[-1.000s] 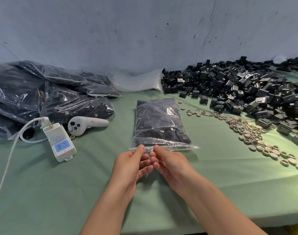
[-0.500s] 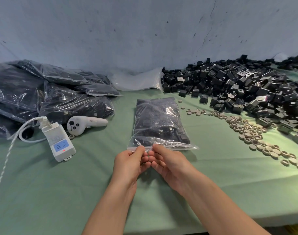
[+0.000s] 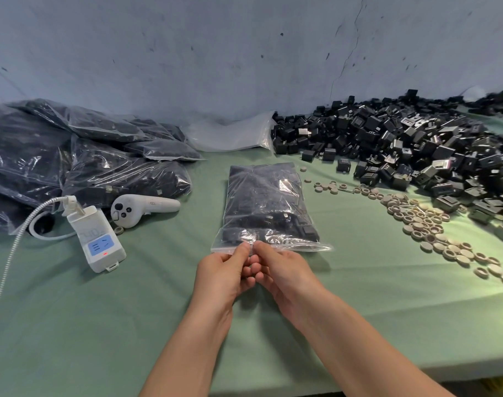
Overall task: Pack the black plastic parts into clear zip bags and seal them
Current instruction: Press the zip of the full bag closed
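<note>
- Table (image 3: 101, 325): covered in green cloth and set against a blue-grey wall (image 3: 244, 53) with a crack running down it.
- Packed bags (image 3: 72, 156): a heap of clear bags full of dark parts at the far left, piled against the wall.
- Empty bags (image 3: 233, 136): a slack clear bundle at the foot of the wall, between the packed heap and the loose parts.
- Black plastic parts (image 3: 402, 144): a large loose pile across the far right of the table. Its near edge lies just beyond and to the right of the centre bag.
- Beige caps (image 3: 425, 222): small round pieces strewn in a curved band along the near side of the pile, right of the centre bag.
- White controller (image 3: 141, 209): lies on its side in front of the packed heap.
- White power unit (image 3: 97, 239): has a blue panel and lies flat left of the centre bag. A braided cable (image 3: 12, 253) runs off it to the left edge.
- Zip bag (image 3: 268, 202): lies flat at the table's centre, filled with black parts, its mouth toward the person. Nothing lies across it.
- Left hand (image 3: 224, 273): pinches the near edge of the bag, thumb on top and fingers curled beneath.
- Right hand (image 3: 284, 270): pinches the same edge just beside the left, thumb on top. The two thumbs almost meet at the middle of the mouth.
- Forearms: both bare, reaching in from the near edge and converging on the bag.
</note>
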Demonstrator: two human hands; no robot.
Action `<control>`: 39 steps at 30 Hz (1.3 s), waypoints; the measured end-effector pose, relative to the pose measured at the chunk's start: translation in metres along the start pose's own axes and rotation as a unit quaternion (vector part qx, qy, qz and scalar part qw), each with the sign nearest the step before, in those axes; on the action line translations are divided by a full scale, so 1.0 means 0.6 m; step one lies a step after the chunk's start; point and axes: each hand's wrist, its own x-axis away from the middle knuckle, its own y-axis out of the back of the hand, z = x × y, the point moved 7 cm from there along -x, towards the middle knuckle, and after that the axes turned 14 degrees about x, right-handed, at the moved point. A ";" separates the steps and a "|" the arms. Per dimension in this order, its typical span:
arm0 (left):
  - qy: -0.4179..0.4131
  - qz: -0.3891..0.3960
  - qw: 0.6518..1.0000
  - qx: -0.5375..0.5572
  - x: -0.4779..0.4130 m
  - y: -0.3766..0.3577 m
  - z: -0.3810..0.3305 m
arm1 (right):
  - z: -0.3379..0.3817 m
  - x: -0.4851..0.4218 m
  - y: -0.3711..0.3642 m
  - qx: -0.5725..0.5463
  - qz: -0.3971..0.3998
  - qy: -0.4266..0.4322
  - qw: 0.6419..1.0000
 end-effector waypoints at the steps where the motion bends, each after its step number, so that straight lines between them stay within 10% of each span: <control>1: -0.003 -0.002 1.000 -0.005 -0.001 0.000 0.000 | 0.000 0.000 0.000 0.003 0.000 0.002 1.000; 39: -0.033 -0.003 0.997 -0.063 -0.011 0.000 -0.005 | 0.000 0.003 0.002 -0.020 -0.008 -0.015 1.000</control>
